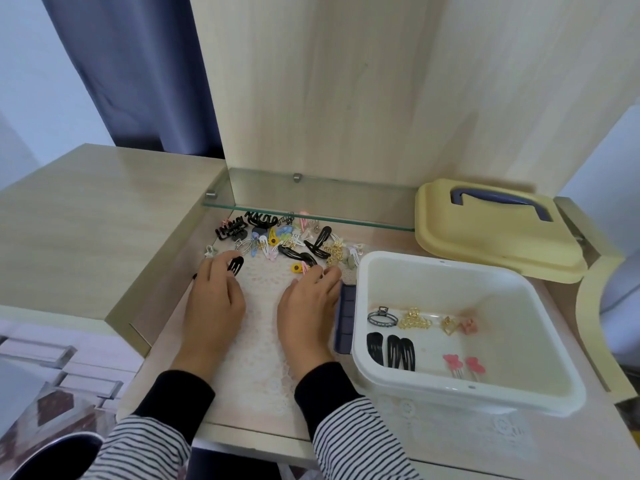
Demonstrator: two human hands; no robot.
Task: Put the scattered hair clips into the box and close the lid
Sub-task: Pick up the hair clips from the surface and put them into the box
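On lace mat (262, 317), left hand (214, 303) pinching black snap clip (236, 265), right hand (308, 306) curled, grip unclear

Glossy plastic box (464, 271), lace mat (263, 341)

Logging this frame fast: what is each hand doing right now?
Left hand: pinching a black hair clip.
Right hand: fingertips at the loose clips; grip cannot be told.

Bright, soft light; pale sheen on the counter (86, 209) left of the box (485, 268); lines bow far from it.
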